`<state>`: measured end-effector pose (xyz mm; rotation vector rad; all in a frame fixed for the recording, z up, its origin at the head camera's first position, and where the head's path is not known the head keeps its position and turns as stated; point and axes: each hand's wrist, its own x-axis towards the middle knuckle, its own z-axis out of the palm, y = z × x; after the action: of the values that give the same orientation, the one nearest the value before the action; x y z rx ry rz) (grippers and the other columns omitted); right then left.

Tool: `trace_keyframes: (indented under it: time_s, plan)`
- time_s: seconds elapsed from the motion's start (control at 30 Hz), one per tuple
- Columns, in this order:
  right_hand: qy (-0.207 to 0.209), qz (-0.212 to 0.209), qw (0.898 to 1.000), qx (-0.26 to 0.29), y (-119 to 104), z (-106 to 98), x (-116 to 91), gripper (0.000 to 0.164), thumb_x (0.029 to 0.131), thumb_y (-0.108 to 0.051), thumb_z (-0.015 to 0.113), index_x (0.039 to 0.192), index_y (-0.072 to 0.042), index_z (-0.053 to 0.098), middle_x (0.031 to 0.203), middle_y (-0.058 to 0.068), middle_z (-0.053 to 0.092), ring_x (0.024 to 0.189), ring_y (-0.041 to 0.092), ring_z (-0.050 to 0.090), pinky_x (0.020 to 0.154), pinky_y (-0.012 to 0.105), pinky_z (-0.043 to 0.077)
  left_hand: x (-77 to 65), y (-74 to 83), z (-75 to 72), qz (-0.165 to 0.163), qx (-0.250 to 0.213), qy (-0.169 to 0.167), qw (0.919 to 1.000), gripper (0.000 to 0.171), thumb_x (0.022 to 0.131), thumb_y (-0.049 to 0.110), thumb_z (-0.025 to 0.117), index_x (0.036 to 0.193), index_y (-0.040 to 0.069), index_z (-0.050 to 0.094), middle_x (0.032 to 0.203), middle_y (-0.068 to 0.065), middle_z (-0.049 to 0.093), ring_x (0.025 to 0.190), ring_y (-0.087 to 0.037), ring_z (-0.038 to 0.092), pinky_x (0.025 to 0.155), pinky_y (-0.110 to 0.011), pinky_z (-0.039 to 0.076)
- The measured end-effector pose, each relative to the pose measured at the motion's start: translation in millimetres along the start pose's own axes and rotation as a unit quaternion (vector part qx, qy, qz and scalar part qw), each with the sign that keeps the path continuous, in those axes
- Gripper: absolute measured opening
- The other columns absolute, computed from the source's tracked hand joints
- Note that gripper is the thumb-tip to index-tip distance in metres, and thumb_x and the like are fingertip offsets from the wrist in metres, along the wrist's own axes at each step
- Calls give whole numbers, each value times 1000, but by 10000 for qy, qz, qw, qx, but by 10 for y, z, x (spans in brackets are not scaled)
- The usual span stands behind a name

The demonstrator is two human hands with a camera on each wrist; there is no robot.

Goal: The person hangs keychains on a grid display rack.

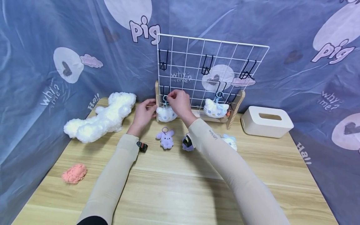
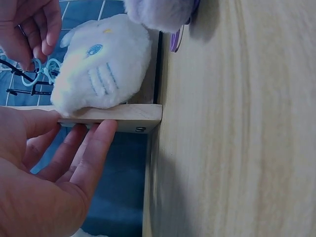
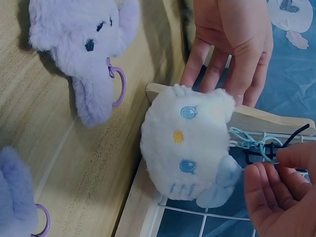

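Note:
With thumb and fingertips, my right hand pinches the light-blue ring of a white plush cat keychain. The ring is at a black hook on the lower left of the white wire grid rack; whether it is fully over the hook is hard to tell. Below the ring, the cat's face hangs against the rack's wooden frame. My left hand holds the wooden side post, thumb on one side and fingers on the other. Another white cat keychain hangs at the rack's lower middle.
On the table lie a purple plush keychain, another purple one partly behind the right arm, and a white-blue plush. Around them are a fluffy white plush, pink yarn-like bundle and white tissue box.

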<state>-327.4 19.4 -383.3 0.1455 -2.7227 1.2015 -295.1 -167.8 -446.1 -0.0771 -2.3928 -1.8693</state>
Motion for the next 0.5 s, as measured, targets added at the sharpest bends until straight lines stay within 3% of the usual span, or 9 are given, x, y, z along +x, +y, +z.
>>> trace_keyframes:
  time_s: [0.27,0.33,0.5]
  plan:
    - [20,-87,9999,144,-104,-75,-102,11,103,-18,76,102,-11,84,98,5,83,95,24,73,89,38,64,0,7,-2,-13,-3,-6,10000,40,113,9,65,152,-1,64,140,-29,70,113,-37,74,98,-57,73]
    - [70,-107,9998,182,-45,-49,-70,11,103,-21,76,99,-14,84,94,1,82,91,19,72,86,34,63,1,4,-4,-14,19,-5,10000,41,113,10,65,153,0,64,140,-29,70,112,-35,74,98,-56,73]
    - [135,-230,9995,170,-53,-86,-129,13,104,-19,75,103,-10,84,98,7,83,95,23,73,90,36,64,3,-10,-5,3,106,14,9999,41,113,10,65,153,-1,63,141,-29,70,109,-30,73,97,-52,74]
